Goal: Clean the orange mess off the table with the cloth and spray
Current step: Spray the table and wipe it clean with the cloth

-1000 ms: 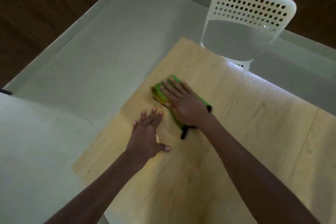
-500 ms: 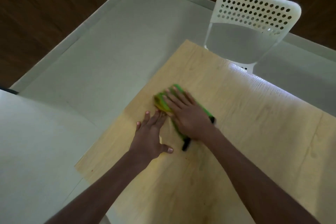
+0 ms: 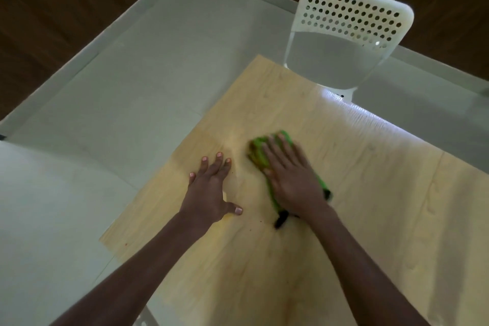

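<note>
A green cloth (image 3: 258, 151) with a black edge lies on the light wooden table (image 3: 383, 206), its left end stained orange. My right hand (image 3: 292, 180) presses flat on top of it, fingers stretched out and blurred by motion. My left hand (image 3: 210, 189) rests palm down on the bare wood just left of the cloth, fingers apart, holding nothing. A faint yellowish smear (image 3: 228, 217) shows by my left thumb, and tiny dark specks (image 3: 260, 220) dot the wood between my hands. No spray bottle is in view.
A white plastic chair (image 3: 352, 18) with a perforated back stands at the table's far edge. The table's left corner (image 3: 103, 239) and left edge are close to my left hand. Pale floor and a dark wooden wall lie beyond.
My right hand has slid the cloth to the right, away from my left hand, opening a gap between them. My left hand has stayed flat on the wood.
</note>
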